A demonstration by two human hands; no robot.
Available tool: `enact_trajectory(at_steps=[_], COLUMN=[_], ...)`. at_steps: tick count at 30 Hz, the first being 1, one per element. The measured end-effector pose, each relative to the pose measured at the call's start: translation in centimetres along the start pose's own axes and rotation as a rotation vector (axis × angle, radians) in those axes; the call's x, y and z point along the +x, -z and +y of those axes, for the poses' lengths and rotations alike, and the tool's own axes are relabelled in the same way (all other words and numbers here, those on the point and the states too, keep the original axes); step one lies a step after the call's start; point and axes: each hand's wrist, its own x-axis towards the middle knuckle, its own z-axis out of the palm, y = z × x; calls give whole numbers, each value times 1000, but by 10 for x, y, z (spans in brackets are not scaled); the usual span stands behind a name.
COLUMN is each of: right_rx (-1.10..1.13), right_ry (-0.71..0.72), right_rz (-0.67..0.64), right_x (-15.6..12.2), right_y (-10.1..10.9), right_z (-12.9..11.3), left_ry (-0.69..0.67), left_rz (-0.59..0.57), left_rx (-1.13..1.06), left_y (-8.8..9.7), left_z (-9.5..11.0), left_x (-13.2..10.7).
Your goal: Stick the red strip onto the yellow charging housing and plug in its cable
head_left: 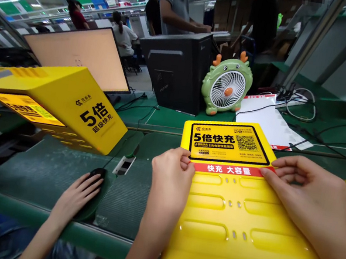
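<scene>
A yellow plastic panel (236, 228) with rows of slot-shaped recesses lies in front of me on the green belt. On its far end sits a yellow and black label (228, 145) with a QR code and a red strip along its near edge. My left hand (169, 177) pinches the label's lower left corner between thumb and fingers. My right hand (305, 191) rests on the panel, its fingertips on the label's lower right corner and its thumb hidden.
A co-worker's hand (77, 195) lies on a black mouse (98, 173) at the lower left. A yellow charging cabinet (64, 102) stands tilted on the left, with a monitor (82, 52) behind it. A black computer tower (176, 68), a green desk fan (226, 87) and cables are beyond. People stand further back.
</scene>
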Motion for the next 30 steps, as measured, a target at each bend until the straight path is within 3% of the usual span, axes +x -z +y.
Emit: enact_trajectory(at_steps=[8,18,20,22,24,27,30], right_rx=[-52,-106,-104,-156,-227,-233,-224], right_ry=[-31,-48,-21,101,338,689,763], right_rz=[-9,-22,-9,42,36,-243,-517], right_x=[0,0,0,1,1,-3,-7], right_y=[4,3,4,6,7,5,0], right_z=[-6,-15,-15,-15,-16,-16,-12], left_ry=[-7,-26,-60,-111,-194,-378,-456], left_rz=[-8,14,59,83,-4,-346,-563], left_rx=[217,308,293,258,235,264,351], left_y=[2,2,6,8,5,-6,-14], left_z=[29,26,25,28,36,53,61], left_x=[-2,-2,-3,-6,-14,-27,-35])
